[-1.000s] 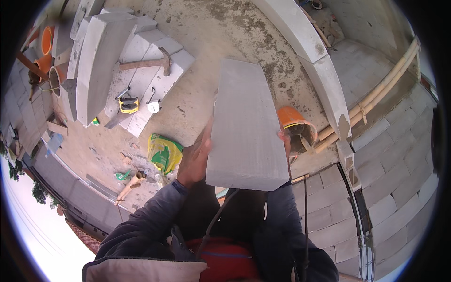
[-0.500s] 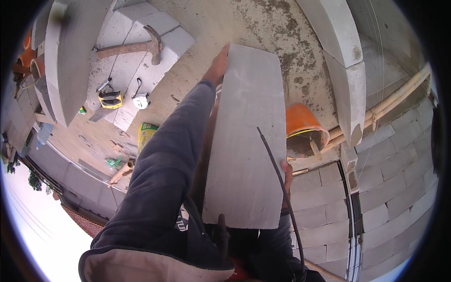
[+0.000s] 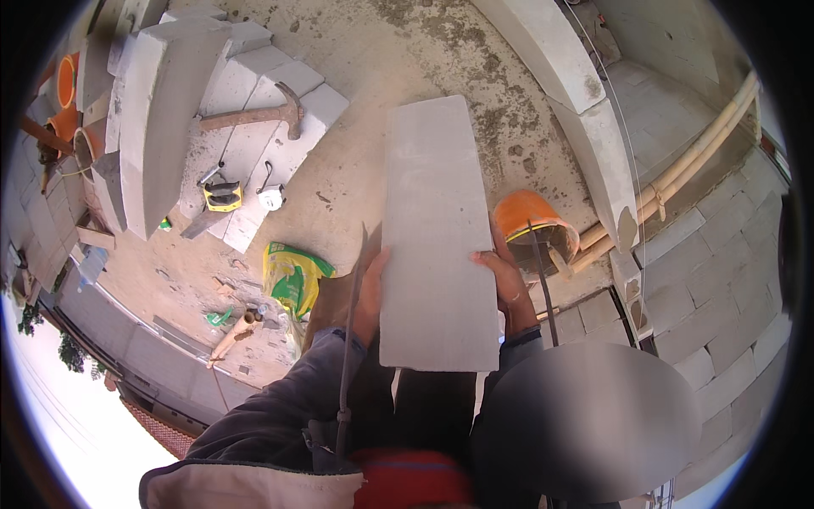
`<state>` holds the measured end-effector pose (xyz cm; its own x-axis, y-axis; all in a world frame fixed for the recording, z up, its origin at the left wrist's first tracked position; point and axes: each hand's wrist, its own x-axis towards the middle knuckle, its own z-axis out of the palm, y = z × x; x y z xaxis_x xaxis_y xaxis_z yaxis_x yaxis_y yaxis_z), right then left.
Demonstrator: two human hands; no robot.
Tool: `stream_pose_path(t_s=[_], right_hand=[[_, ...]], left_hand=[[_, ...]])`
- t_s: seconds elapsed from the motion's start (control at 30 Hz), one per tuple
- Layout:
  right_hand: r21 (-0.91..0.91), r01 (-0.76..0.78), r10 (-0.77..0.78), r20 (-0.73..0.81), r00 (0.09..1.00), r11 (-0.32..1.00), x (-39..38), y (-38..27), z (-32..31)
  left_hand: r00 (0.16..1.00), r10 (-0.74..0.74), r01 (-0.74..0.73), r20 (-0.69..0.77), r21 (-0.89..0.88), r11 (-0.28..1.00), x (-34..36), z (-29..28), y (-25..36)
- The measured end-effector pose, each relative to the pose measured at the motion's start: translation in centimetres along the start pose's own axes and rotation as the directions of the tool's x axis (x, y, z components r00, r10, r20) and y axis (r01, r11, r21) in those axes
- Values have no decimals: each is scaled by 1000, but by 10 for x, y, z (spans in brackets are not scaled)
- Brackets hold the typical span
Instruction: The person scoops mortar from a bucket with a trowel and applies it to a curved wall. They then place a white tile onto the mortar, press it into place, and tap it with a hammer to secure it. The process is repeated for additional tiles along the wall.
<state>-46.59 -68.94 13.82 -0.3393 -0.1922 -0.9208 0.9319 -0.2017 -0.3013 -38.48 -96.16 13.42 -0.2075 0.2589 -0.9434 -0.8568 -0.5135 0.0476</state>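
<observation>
A long, light grey concrete block (image 3: 437, 229) lies lengthwise in front of me, held between both hands above the floor. My left hand (image 3: 370, 297) presses along its left side, fingers mostly hidden by the edge. Its right side is gripped by my right hand (image 3: 509, 284), the thumb resting on the upper face and the fingers out of sight. Just beyond my right hand, an orange bucket (image 3: 523, 210) lies tilted, with a tool handle (image 3: 560, 259) in its mouth. To the left of my left hand is a yellow and green bag (image 3: 291, 276).
Pale blocks at left carry a hammer (image 3: 254, 116), a yellow-and-black-handled saw (image 3: 222, 197) and a white tape measure (image 3: 270, 198). A low block wall (image 3: 593, 144) curves along the right, near bamboo poles (image 3: 691, 174). A blurred grey rounded shape (image 3: 593, 420) covers the lower right.
My left hand has slid from the block's far left corner back along its left side. My right hand has moved farther forward, its thumb now on top. The yellow and green bag shows more.
</observation>
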Motion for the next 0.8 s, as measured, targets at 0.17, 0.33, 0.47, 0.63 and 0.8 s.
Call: stream_pose_path(t_s=[0.17,0.33,0.47,0.63,0.8], right_hand=[[-574,24,-101,-103,990,818,-17,-31,21],[-846,-162,-103,-246,964,509,-86,-79,49],[-894,-74,-245,-199,949,442,-141,-50,39],[-876,86,-333,-88,939,475,-222,-2,6],[-906,204,-462,11,887,371,-291,61,-36]], left_hand=[[957,-280,288,74,-329,899,-84,49,-12],[751,-408,639,519,-416,648,-57,3,-70],[906,-330,389,266,-213,896,37,46,-22],[979,141,-142,150,-5,990,145,71,72],[925,239,-297,294,170,940,133,38,109]])
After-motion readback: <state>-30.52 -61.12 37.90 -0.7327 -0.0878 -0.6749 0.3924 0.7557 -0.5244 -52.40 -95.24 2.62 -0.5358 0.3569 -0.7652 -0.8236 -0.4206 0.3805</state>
